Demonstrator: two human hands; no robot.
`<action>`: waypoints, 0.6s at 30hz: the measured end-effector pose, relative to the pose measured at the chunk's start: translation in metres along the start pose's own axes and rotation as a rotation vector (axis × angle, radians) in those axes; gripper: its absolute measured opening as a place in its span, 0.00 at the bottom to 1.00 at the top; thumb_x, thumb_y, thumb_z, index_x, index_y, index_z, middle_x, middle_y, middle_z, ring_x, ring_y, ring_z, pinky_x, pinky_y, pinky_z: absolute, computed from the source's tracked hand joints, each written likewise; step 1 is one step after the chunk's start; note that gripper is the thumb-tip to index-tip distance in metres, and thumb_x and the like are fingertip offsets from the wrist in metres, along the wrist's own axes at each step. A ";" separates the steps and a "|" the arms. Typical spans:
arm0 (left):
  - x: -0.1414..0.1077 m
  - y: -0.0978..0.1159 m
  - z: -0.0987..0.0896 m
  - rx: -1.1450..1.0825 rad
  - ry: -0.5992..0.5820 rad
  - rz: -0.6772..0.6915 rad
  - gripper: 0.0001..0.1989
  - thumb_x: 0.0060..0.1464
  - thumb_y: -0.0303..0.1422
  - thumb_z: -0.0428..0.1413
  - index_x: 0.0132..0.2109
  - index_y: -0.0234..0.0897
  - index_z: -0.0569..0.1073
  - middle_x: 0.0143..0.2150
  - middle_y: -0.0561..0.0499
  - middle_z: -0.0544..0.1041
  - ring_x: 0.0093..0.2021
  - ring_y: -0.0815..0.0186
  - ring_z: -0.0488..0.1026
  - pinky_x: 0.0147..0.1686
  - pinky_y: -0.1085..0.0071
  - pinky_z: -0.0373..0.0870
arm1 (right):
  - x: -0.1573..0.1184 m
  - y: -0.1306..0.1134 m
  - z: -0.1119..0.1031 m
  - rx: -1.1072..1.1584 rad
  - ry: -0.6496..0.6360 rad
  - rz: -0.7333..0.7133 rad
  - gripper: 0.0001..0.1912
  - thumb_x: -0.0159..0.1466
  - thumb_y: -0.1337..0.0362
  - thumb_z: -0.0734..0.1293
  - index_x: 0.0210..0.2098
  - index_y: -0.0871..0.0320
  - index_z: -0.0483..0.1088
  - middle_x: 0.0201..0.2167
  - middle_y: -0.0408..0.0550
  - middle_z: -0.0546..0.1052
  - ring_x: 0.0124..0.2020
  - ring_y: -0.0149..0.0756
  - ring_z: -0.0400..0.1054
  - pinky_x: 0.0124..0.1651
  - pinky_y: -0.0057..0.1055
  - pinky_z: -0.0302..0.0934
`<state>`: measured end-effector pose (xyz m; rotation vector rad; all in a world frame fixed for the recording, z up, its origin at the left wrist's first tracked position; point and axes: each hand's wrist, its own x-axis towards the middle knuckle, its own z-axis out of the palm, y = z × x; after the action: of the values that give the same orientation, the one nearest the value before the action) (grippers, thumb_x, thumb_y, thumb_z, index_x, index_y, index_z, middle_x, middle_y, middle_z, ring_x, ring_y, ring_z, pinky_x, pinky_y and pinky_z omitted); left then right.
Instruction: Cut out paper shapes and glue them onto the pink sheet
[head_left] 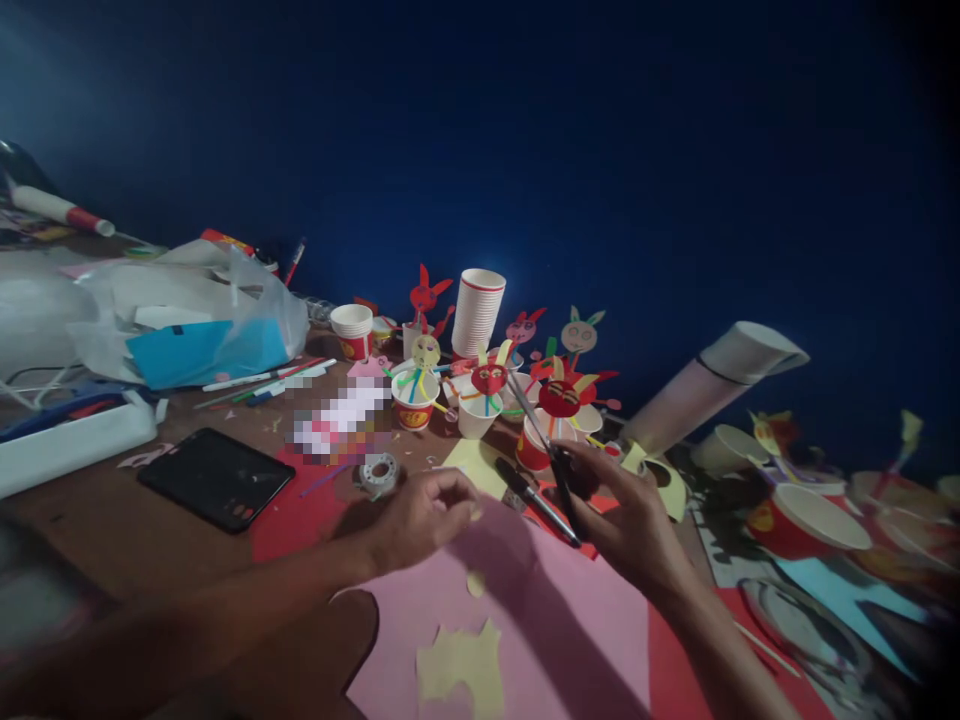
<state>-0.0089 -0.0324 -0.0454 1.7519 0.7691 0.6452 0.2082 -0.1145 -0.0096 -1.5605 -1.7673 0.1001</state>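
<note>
My right hand [626, 510] grips a pair of scissors [560, 470] by the dark handles, with the blades pointing up and away toward the paper cups. Over the edge of a pink paper sheet [585, 610], my left hand [427, 518] is closed in a pinch. A small pale spot shows at its fingertips, too small to make out. On the pink sheet lie a small yellow paper disc [475, 583] and a cut yellow paper scrap [461, 672]. Just left of the scissors, a black marker [538, 502] lies beside a yellow sheet [474, 462].
Paper cups with rabbit-like paper figures [489, 378] stand behind, near a tall cup stack [478, 310]. A phone [217, 478] and tape roll [378, 474] lie left. A pale flask [716, 385] and more cups [806, 520] stand right. Plastic bags [255, 290] sit back left.
</note>
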 end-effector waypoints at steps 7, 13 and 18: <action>-0.026 -0.023 0.018 0.249 -0.125 0.164 0.05 0.52 0.28 0.48 0.29 0.37 0.66 0.30 0.52 0.72 0.32 0.69 0.70 0.34 0.73 0.67 | 0.029 -0.012 -0.015 -0.129 0.158 -0.316 0.21 0.58 0.68 0.66 0.52 0.56 0.64 0.38 0.49 0.75 0.37 0.35 0.69 0.40 0.30 0.64; -0.036 -0.039 0.018 0.494 -0.280 0.537 0.13 0.54 0.24 0.46 0.44 0.42 0.68 0.45 0.51 0.76 0.46 0.65 0.71 0.52 0.66 0.64 | -0.027 0.003 -0.056 -0.356 0.068 -0.048 0.20 0.59 0.68 0.65 0.51 0.54 0.64 0.39 0.50 0.75 0.39 0.39 0.70 0.42 0.34 0.64; -0.034 -0.032 0.018 0.649 -0.277 0.681 0.19 0.55 0.27 0.49 0.53 0.44 0.65 0.50 0.52 0.74 0.49 0.66 0.71 0.53 0.70 0.63 | -0.155 0.022 -0.059 -0.441 0.098 0.437 0.20 0.61 0.61 0.62 0.53 0.56 0.62 0.39 0.52 0.77 0.35 0.42 0.73 0.32 0.33 0.68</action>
<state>-0.0236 -0.0624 -0.0833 2.6771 0.1626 0.6015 0.2542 -0.2698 -0.0536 -2.2136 -1.4049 -0.1644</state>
